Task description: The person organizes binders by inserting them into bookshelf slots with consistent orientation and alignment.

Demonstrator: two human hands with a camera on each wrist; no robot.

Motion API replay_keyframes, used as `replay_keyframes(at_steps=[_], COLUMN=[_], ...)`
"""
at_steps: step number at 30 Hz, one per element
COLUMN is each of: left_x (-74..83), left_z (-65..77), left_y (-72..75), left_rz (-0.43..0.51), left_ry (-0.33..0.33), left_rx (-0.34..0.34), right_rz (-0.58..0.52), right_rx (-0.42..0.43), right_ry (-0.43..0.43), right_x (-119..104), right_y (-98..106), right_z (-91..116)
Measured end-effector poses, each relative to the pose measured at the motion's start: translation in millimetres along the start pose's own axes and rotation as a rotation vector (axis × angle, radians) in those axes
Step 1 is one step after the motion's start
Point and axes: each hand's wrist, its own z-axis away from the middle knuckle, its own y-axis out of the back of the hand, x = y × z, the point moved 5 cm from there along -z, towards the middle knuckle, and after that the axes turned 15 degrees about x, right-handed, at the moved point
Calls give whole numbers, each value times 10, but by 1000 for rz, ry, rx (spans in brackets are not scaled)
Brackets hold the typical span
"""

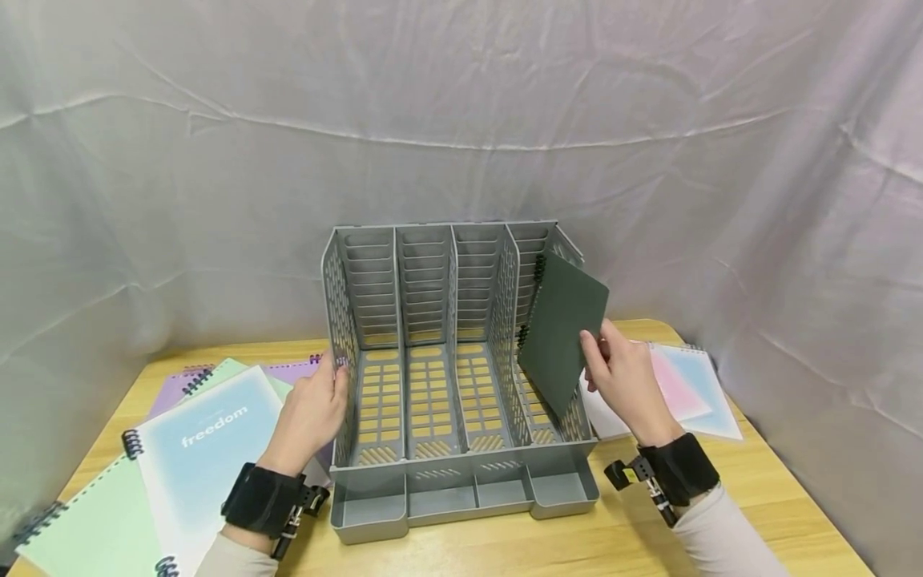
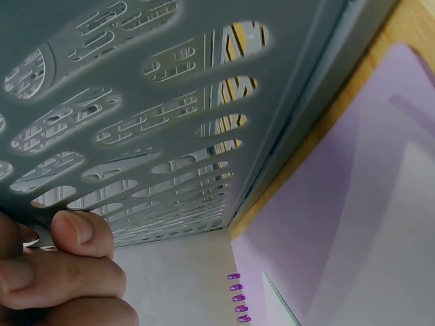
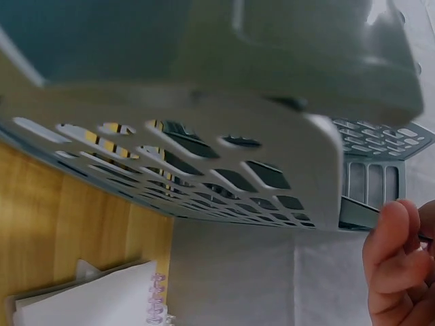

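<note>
Since only one notebook shows in the rack [image 1: 467, 466], the sorting looks barely started, by my judgement. Dark notebook [image 1: 566, 328], black coil to the left, stands tilted in the rightmost compartment [image 1: 532, 230], upper corner sticking out past the right side wall; can't tell whether its bottom edge touches the compartment floor. Right hand [image 1: 629, 381] pinches its outer edge between thumb and fingers, so this one reads as mid-placement, not let go. Left hand [image 1: 312, 409] grips the rack's left side wall near the front, fingers curled round the edge, likely to steady it. No notebooks seen in the other three compartments. Left over, left of the rack: blue-and-white "freedom" notebook [image 1: 209, 473] on top, green notebook [image 1: 101, 513] partly under it, purple notebook [image 1: 169, 387] poking out behind, all overlapping. Right of the rack: pink notebook [image 1: 676, 381] and blue notebook [image 1: 710, 389], overlapping, plus a white notebook [image 1: 607, 418] partly hidden by the rack. Exact count unclear because of the overlaps. Rack's front tray [image 1: 371, 530] has small divided bins, nothing visible in them. Surface is a light wood-grain table [image 1: 779, 505]. Room: wrinkled pale grey sheet [image 1: 461, 96] hung behind and along both sides, hiding anything beyond; pale sleeves [image 1: 728, 537] and black wristbands [image 1: 681, 473] on both arms.
</note>
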Motion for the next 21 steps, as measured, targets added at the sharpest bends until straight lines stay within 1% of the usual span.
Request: replay_keyframes(at_steps=[5, 13, 16, 21], left_x=[-4, -4, -9, -7], left_z=[-7, -1, -5, -16], left_y=[-1, 7, 3, 0], left_rz=[0, 6, 6, 9], left_ry=[-10, -21, -27, -28], left_rx=[3, 12, 14, 11], right_rz=[-5, -39, -33, -3], right_rx=[23, 9, 21, 38], right_ry=[-17, -93, -99, -79], right_x=[20, 55, 60, 48], right_y=[-6, -48, -52, -61], right_z=[34, 122, 135, 121])
